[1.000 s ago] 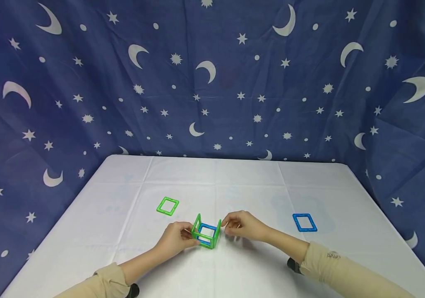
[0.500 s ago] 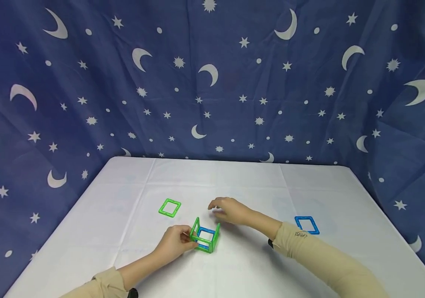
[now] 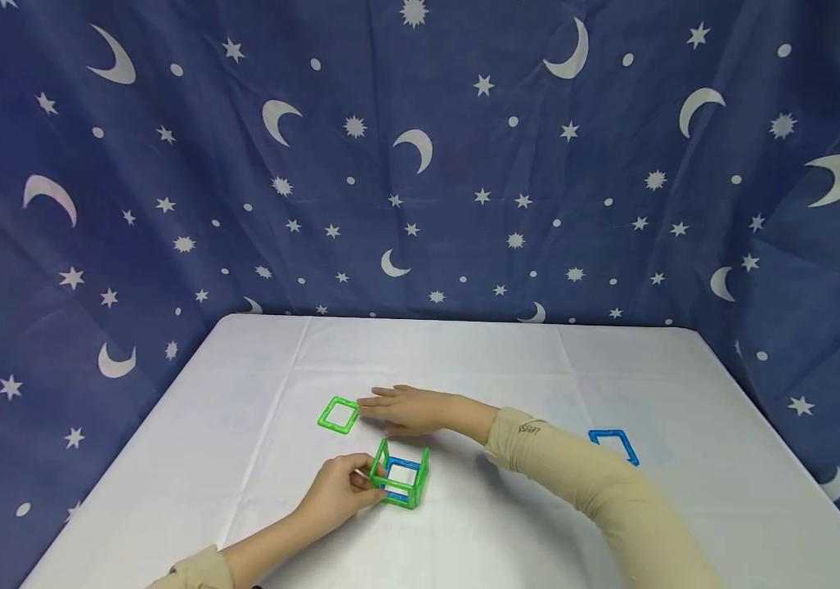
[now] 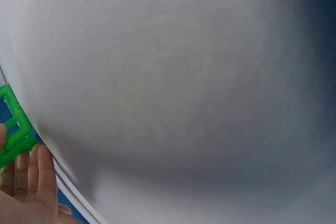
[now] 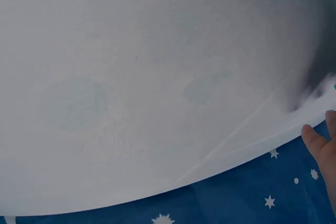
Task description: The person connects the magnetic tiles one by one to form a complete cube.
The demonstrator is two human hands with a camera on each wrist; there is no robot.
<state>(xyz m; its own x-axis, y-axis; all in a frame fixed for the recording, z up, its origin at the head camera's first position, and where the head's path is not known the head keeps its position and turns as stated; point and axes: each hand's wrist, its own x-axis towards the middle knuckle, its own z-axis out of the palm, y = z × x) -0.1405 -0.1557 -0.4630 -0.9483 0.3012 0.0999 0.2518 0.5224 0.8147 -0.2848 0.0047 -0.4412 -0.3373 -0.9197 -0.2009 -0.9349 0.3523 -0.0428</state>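
Observation:
In the head view my left hand (image 3: 336, 492) grips the left side of a small box built from square magnetic tile frames (image 3: 420, 483), green on its walls with a blue base. The box's top is uncovered. The left wrist view catches a green wall of the box (image 4: 18, 119) between thumb and fingers. My right hand (image 3: 412, 409) stretches beyond the box with its fingers extended, fingertips right at the edge of a loose green square magnetic tile (image 3: 327, 424). At the edge of the right wrist view, only some fingers (image 5: 314, 141) show.
A loose blue square magnetic tile (image 3: 613, 433) lies to the right, partly covered by my right sleeve (image 3: 574, 466). White cloth covers the table (image 3: 493, 352). Behind its far edge hangs a dark blue curtain (image 3: 456, 245) with moons and stars.
My right hand has left the box's right side and moved away and leftward to the loose green tile, its fingers straightening. My left hand keeps hold of the box.

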